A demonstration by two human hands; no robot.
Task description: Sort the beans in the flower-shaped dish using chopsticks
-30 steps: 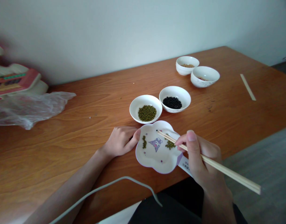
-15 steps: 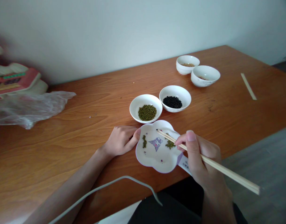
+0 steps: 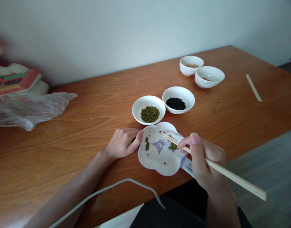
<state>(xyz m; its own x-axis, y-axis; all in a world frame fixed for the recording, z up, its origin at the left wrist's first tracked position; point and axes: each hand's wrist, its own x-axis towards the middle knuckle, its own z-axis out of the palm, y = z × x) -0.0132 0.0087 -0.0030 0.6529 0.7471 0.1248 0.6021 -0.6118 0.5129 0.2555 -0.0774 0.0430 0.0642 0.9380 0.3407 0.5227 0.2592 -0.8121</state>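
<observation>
In my right hand is a pair of wooden chopsticks, fingers closed round them. Their tips meet a small dark bean inside a white flower-shaped plate with a purple rim and a cartoon print. My left hand grips the plate's left rim, thumb on the edge; its other fingers are partly hidden. Green mung beans lie in two small groups on the plate, the right one partly behind the chopsticks. Just beyond stand a white bowl of mung beans and a bowl of black beans.
Two more white bowls, one with tan grains and one with reddish contents, stand farther back. A flat chopstick wrapper-like strip lies right. Left are a plastic bag and a toy-like object. A pale cable crosses the foreground.
Almost nothing differs. The rear ends of the chopsticks have shifted slightly right and down, while their tips stay at the dark bean. My left hand keeps its place on the rim.
</observation>
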